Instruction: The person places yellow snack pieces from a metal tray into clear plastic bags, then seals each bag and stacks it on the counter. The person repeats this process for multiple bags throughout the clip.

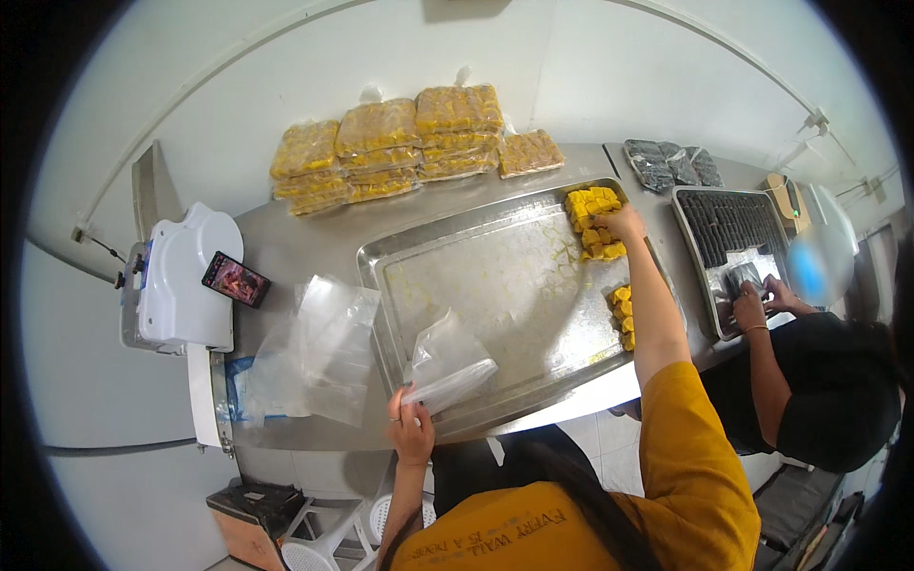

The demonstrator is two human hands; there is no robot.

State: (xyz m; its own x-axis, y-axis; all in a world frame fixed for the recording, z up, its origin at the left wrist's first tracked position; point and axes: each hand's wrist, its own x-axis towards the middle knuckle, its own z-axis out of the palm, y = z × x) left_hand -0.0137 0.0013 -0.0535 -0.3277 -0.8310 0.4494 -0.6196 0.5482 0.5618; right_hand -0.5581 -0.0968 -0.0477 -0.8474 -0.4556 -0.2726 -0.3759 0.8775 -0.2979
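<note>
My left hand [411, 433] pinches the edge of a clear plastic bag [452, 366] over the near rim of a large metal tray [505, 224]. My right arm stretches to the tray's far right corner. There my right hand [624, 225] has its fingers closed on one of the yellow chunks [592, 202], partly hiding it. Nearer along the tray's right side lies a second small group of yellow chunks [624, 314]. To the left of the tray, loose clear plastic bags [328, 333] lie spread on the metal table.
Stacked packs of yellow chunks [381, 143] line the wall. At left stand a white machine [195, 276] and a phone [236, 280]. At right, a co-worker's hands [762, 300] work over a tray of dark pieces [728, 224], near dark packs [671, 165]. Stools [328, 533] stand below.
</note>
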